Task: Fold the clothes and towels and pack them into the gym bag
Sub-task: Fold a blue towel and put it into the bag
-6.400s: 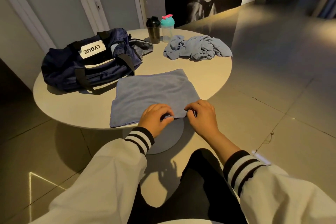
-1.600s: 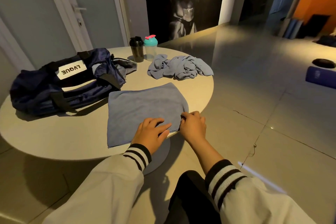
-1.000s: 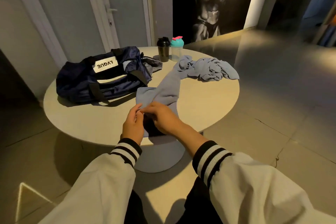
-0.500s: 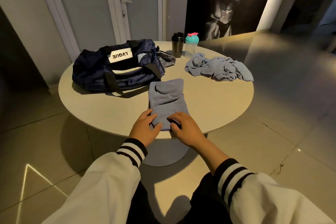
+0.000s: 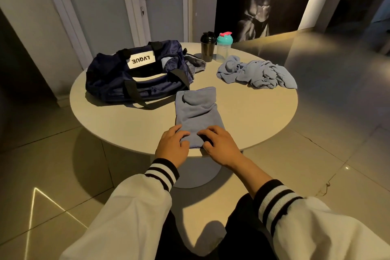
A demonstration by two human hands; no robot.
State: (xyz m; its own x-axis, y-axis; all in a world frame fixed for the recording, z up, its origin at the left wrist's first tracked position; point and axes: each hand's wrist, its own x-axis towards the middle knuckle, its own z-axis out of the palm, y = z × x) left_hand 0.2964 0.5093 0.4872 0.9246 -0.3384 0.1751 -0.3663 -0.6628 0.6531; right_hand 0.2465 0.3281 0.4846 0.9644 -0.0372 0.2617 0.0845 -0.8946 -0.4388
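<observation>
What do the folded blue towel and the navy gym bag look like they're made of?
The folded towel looks like soft matte cloth, possibly microfibre: limp creases, stitched hem. The gym bag is probably nylon or polyester: fabric with slight sheen, crumpled and slumping.

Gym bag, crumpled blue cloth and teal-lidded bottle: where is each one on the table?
gym bag (image 5: 109,82), head view, on its dark blue side fabric.
crumpled blue cloth (image 5: 256,74), head view, on its bunched middle.
teal-lidded bottle (image 5: 224,40), head view, on its teal lid.
</observation>
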